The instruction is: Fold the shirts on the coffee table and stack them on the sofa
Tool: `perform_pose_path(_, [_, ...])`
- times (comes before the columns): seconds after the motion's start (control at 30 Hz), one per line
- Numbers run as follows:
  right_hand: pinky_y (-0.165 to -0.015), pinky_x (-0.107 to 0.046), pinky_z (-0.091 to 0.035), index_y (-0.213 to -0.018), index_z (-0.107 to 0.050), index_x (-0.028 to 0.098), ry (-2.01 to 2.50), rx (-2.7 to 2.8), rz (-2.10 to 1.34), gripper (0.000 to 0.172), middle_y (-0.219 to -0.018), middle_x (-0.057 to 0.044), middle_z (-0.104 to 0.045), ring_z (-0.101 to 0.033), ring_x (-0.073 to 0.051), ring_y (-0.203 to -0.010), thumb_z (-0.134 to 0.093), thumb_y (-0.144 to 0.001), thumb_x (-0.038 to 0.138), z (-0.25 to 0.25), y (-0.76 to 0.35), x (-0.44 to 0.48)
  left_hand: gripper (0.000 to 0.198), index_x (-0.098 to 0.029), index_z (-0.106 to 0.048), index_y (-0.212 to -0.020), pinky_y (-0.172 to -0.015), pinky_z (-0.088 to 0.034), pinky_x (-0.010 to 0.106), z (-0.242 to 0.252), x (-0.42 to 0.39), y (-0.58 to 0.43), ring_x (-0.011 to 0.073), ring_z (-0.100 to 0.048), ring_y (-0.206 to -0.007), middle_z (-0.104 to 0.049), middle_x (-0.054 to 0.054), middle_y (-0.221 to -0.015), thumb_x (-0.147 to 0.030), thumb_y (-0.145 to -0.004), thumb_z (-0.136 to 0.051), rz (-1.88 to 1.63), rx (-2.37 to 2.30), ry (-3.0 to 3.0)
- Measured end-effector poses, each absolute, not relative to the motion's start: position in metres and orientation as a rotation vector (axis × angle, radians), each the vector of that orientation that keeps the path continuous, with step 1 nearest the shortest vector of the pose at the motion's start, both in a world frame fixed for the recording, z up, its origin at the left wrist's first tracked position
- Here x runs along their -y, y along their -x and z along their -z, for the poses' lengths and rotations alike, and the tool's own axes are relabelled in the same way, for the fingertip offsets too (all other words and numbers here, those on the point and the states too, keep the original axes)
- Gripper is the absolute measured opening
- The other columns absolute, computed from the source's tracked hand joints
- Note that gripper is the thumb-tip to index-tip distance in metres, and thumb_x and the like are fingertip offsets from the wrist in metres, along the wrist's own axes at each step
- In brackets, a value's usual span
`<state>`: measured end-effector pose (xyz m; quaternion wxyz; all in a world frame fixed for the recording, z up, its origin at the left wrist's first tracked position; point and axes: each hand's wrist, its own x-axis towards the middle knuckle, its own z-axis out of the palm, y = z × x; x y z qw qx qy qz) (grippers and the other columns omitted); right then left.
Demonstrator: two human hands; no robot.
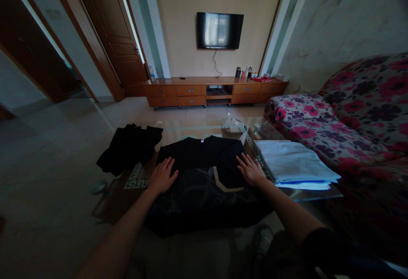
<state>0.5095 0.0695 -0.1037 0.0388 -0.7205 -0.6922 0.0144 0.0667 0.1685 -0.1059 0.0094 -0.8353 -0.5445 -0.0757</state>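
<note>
Black T-shirt (pixel 194 192) laid out flat on a glass-topped table (pixel 135 181), right in front of the person, neck end facing away. Fabric looks soft and matte, with a faint web of grey lines across the middle and a tan angular stripe on the right side. Little white tag at the collar. The bottom end is so dark I can't tell where the hem sits.

Left hand (pixel 163 175) is palm down on the left side of the shirt, fingers spread, not gripping anything. Right hand (pixel 251 170) is pretty much the same on the right side, open and flat, nothing grabbed.

The tabletop has a pale Greek-key border. There's a crumpled heap of black cloth (pixel 129 149) to the left, and to the right a neat folded stack of cloth (pixel 293 160), pale grey-blue on top with bright blue and white layers underneath. Neither one covers the shirt.

Past the collar there's a roundish bowl (pixel 233 127) with crumpled whitish plastic in it, too blurry to say more. Flowery pink-and-black sofa (pixel 346 128) on the right. Across the room, a wooden cabinet (pixel 191 96) with drawers, small bottles (pixel 244 73) on top, and a wall TV (pixel 219 30).
</note>
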Motion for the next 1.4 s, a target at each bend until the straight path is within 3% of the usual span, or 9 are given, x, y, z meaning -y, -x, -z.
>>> perform_pose_path(0.13, [-0.118,-0.064,-0.022,-0.155,-0.043,0.024,2.226,2.091,0.009,0.059,-0.170,-0.012,-0.022,-0.019,-0.035,-0.155,-0.035,-0.104,0.053,0.094,-0.500,-0.072,0.068,-0.015,-0.040,-0.156,-0.124,-0.025,0.046,0.106,-0.168,-0.066,0.0284,-0.030,-0.153,-0.035,0.012,-0.165,-0.054,-0.100,-0.035,0.249,1.713,2.610])
perform_pose_path(0.27, [-0.110,-0.059,-0.035,-0.123,-0.067,0.018,2.074,2.236,-0.002,0.062,-0.155,-0.018,-0.045,-0.041,-0.037,-0.139,-0.043,-0.096,0.068,0.072,-0.496,-0.071,0.069,-0.014,-0.041,-0.156,-0.124,-0.025,0.047,0.104,-0.167,-0.067,0.0286,-0.031,-0.153,-0.036,0.013,-0.164,-0.054,-0.100,-0.035,0.267,1.706,2.618])
perform_pose_path(0.4, [-0.106,-0.051,-0.039,-0.104,-0.071,0.017,1.944,2.421,0.007,0.041,-0.145,-0.018,-0.052,-0.046,-0.034,-0.132,-0.050,-0.097,0.051,0.061,-0.487,-0.068,0.069,-0.014,-0.041,-0.156,-0.124,-0.025,0.047,0.104,-0.168,-0.067,0.0290,-0.032,-0.152,-0.037,0.013,-0.164,-0.053,-0.100,-0.036,0.257,1.716,2.610])
perform_pose_path(0.67, [-0.098,-0.038,-0.046,-0.098,-0.070,0.020,1.933,2.225,-0.179,0.046,-0.120,-0.012,-0.063,-0.059,-0.024,-0.110,-0.031,-0.106,0.044,0.060,-0.481,-0.077,0.068,-0.015,-0.041,-0.156,-0.123,-0.028,0.047,0.104,-0.168,-0.068,0.0293,-0.033,-0.152,-0.037,0.013,-0.164,-0.054,-0.100,-0.035,0.242,1.709,2.602])
perform_pose_path(0.77, [-0.100,-0.034,-0.047,-0.117,-0.066,0.018,1.939,1.976,-0.149,0.047,-0.120,-0.013,-0.064,-0.062,-0.022,-0.109,-0.023,-0.107,0.035,0.067,-0.496,-0.082,0.067,-0.016,-0.042,-0.155,-0.123,-0.028,0.048,0.105,-0.168,-0.068,0.0292,-0.033,-0.152,-0.038,0.012,-0.164,-0.053,-0.100,-0.036,0.265,1.721,2.602])
perform_pose_path(0.97, [-0.118,-0.054,-0.032,-0.155,-0.044,0.026,2.037,2.149,-0.163,0.060,-0.165,-0.015,-0.032,-0.030,-0.037,-0.151,-0.044,-0.101,0.051,0.092,-0.510,-0.074,0.069,-0.014,-0.041,-0.156,-0.124,-0.026,0.047,0.108,-0.169,-0.066,0.0298,-0.031,-0.153,-0.036,0.013,-0.165,-0.053,-0.100,-0.036,0.267,1.715,2.615])
perform_pose_path(1.07, [-0.116,-0.064,-0.027,-0.157,-0.041,0.037,2.149,2.180,-0.204,0.067,-0.168,-0.013,-0.027,-0.024,-0.044,-0.152,-0.044,-0.097,0.068,0.095,-0.500,-0.070,0.067,-0.017,-0.038,-0.158,-0.124,-0.025,0.048,0.106,-0.169,-0.065,0.0297,-0.029,-0.154,-0.034,0.013,-0.166,-0.052,-0.101,-0.036,0.222,1.690,2.625])
perform_pose_path(1.23, [-0.122,-0.066,-0.010,-0.163,-0.028,0.033,2.123,2.178,-0.122,0.071,-0.171,-0.009,-0.018,-0.016,-0.037,-0.156,-0.032,-0.100,0.067,0.088,-0.473,-0.073,0.057,-0.042,-0.037,-0.157,-0.120,-0.028,0.055,0.097,-0.166,-0.072,0.0343,-0.029,-0.153,-0.032,0.004,-0.167,-0.053,-0.101,-0.038,0.174,1.656,2.682])
perform_pose_path(1.4, [-0.116,-0.076,-0.009,-0.161,-0.023,0.044,2.007,2.305,-0.382,0.071,-0.172,0.000,-0.009,-0.007,-0.039,-0.157,-0.029,-0.097,0.075,0.083,-0.460,-0.074,0.062,-0.041,-0.030,-0.160,-0.123,-0.023,0.053,0.099,-0.162,-0.084,0.0318,-0.021,-0.156,-0.026,0.004,-0.170,-0.060,-0.101,-0.037,0.173,1.575,2.780])
